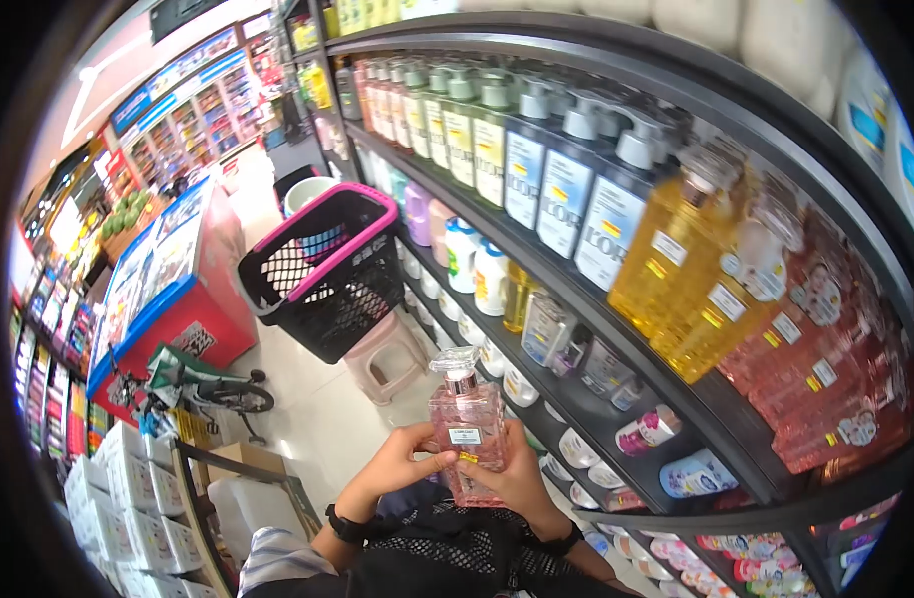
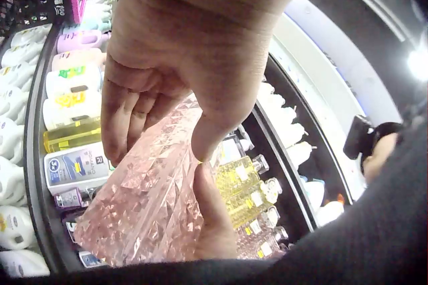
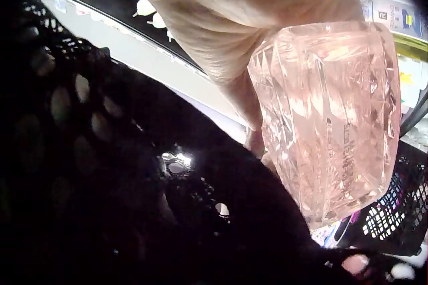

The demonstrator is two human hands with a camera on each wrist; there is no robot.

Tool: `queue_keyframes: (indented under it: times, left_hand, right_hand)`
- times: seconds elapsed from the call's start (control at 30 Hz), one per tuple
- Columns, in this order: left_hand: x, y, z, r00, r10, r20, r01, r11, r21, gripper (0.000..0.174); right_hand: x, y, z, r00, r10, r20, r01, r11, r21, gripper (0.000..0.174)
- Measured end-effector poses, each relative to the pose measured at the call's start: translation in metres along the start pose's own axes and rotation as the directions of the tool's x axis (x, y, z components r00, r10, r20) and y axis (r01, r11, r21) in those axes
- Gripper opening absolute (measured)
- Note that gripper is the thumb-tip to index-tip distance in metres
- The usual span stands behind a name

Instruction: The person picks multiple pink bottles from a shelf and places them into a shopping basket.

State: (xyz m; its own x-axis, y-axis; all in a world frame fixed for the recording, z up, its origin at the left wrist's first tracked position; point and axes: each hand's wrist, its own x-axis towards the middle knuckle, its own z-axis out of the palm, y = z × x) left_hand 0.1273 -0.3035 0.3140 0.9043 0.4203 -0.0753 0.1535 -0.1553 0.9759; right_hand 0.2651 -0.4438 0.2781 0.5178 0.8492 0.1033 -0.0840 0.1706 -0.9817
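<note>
A clear pink faceted bottle (image 1: pixel 467 429) with a transparent cap and a small label is held upright in front of the body, between both hands. The left hand (image 1: pixel 402 460) grips its left side, thumb on the front near a yellow sticker. On the other side the right hand (image 1: pixel 520 478) holds the lower part, its thumb also across the front. In the left wrist view the left hand (image 2: pixel 194 51) has fingers and thumb around the pink bottle (image 2: pixel 147 191). The right wrist view shows the bottle's base (image 3: pixel 334 118) against the right hand (image 3: pixel 234 18).
Shelves (image 1: pixel 576 269) of pump bottles, yellow bottles (image 1: pixel 676 249) and pink bottles (image 1: pixel 825 349) run along the right. A black basket with a pink rim (image 1: pixel 322 249) rests above a beige stool (image 1: pixel 387 354). At left are a red freezer (image 1: pixel 218 289), a small bicycle (image 1: pixel 213 394) and white packs (image 1: pixel 128 498).
</note>
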Motion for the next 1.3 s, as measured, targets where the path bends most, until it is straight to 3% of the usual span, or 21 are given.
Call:
queue_keyframes:
  times: [0.2,0.4,0.6,0.7,0.77,0.8,0.93,1.07,1.17,1.23,1.3]
  left_hand:
    - [-0.006,-0.014,-0.057,0.999,-0.005,-0.052,0.004,1.000,-0.029,0.038]
    - [-0.017,-0.045,-0.131,0.985,0.021,-0.172,-0.038,0.995,-0.098,0.037]
    - [-0.037,-0.080,-0.213,0.953,-0.062,-0.295,0.009,0.984,-0.178,0.035]
    - [-0.049,-0.090,-0.246,0.925,-0.098,-0.368,0.000,0.966,-0.258,0.034]
    - [-0.054,-0.094,-0.263,0.893,-0.178,-0.413,-0.043,0.880,-0.472,0.033]
    - [-0.055,-0.097,-0.271,0.892,-0.195,-0.407,-0.026,0.877,-0.479,0.033]
    - [-0.054,-0.123,-0.303,0.870,-0.354,-0.343,0.169,0.868,-0.467,0.033]
    - [-0.037,-0.136,-0.318,0.822,-0.433,-0.371,0.162,0.801,-0.576,0.038]
    - [-0.008,-0.132,-0.334,0.807,-0.418,-0.418,0.099,0.793,-0.601,0.036]
    - [0.015,-0.130,-0.348,0.797,-0.395,-0.457,0.090,0.826,-0.556,0.035]
    - [0.040,-0.130,-0.366,0.774,-0.371,-0.514,0.116,0.880,-0.460,0.035]
  right_hand:
    - [0.042,0.007,0.049,0.998,-0.020,0.057,0.027,0.992,-0.121,0.054]
    - [0.096,0.025,0.116,0.983,0.060,0.176,-0.032,0.987,-0.155,0.055]
    - [0.152,0.045,0.196,0.942,0.121,0.312,-0.036,0.964,-0.265,0.059]
    - [0.171,0.072,0.234,0.914,0.112,0.391,-0.052,0.986,-0.159,0.061]
    - [0.179,0.083,0.253,0.898,0.157,0.410,-0.086,0.979,-0.186,0.060]
    - [0.183,0.087,0.261,0.881,0.196,0.431,-0.112,0.971,-0.213,0.059]
    - [0.204,0.109,0.280,0.804,0.340,0.488,-0.280,0.940,-0.195,0.050]
    - [0.242,0.111,0.284,0.775,0.394,0.494,-0.265,0.913,-0.311,0.043]
    - [0.273,0.124,0.282,0.758,0.398,0.517,-0.360,0.916,-0.177,0.042]
    - [0.297,0.126,0.281,0.782,0.345,0.519,-0.313,0.938,-0.151,0.043]
    - [0.324,0.127,0.276,0.840,0.227,0.493,-0.163,0.972,-0.170,0.041]
